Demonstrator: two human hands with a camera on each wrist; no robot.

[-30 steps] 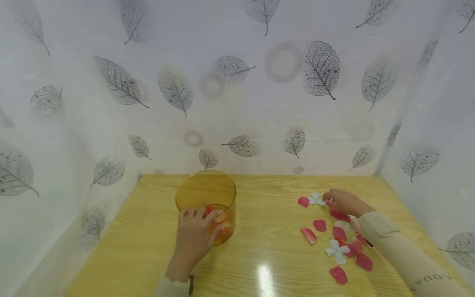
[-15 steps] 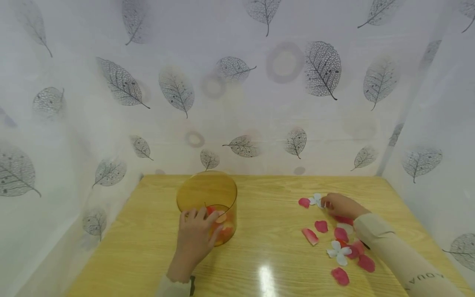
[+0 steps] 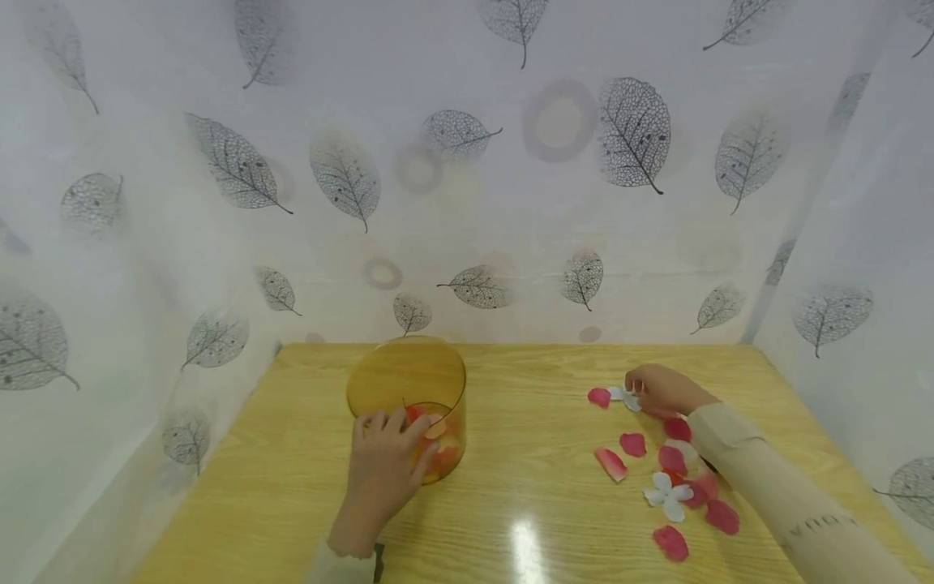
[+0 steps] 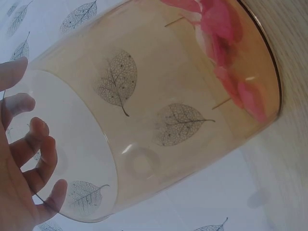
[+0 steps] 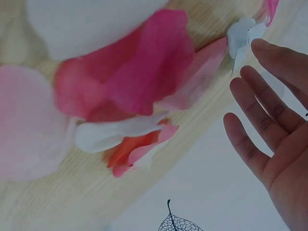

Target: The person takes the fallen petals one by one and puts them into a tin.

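My left hand point(image 3: 387, 466) grips the rim of a transparent amber vase point(image 3: 445, 434), its fingers curled over the edge. In the left wrist view the fingers point(image 4: 41, 147) show at the mouth of the vase, and pink petals point(image 4: 219, 29) lie inside at the bottom. At the far right of the table, my right hand point(image 3: 667, 391) pinches a white flower point(image 3: 626, 397), which is partly covered by the fingers. A crimson petal point(image 3: 599, 397) lies just left of this flower. In the right wrist view the fingertips meet the white flower point(image 5: 240, 38); the exact contact is partly hidden.
Loose petals point(image 3: 671, 461) in pink, red and white lie on the wooden table point(image 3: 540, 454) below my right forearm. Another white flower point(image 3: 667, 496) lies among them. A pale leaf-print curtain point(image 3: 474, 211) hangs behind and at both sides.
My right hand has moved slightly left, from a pink petal onto the white flower. Its sleeve uncovers a crimson petal. My left hand and the vase stay put.
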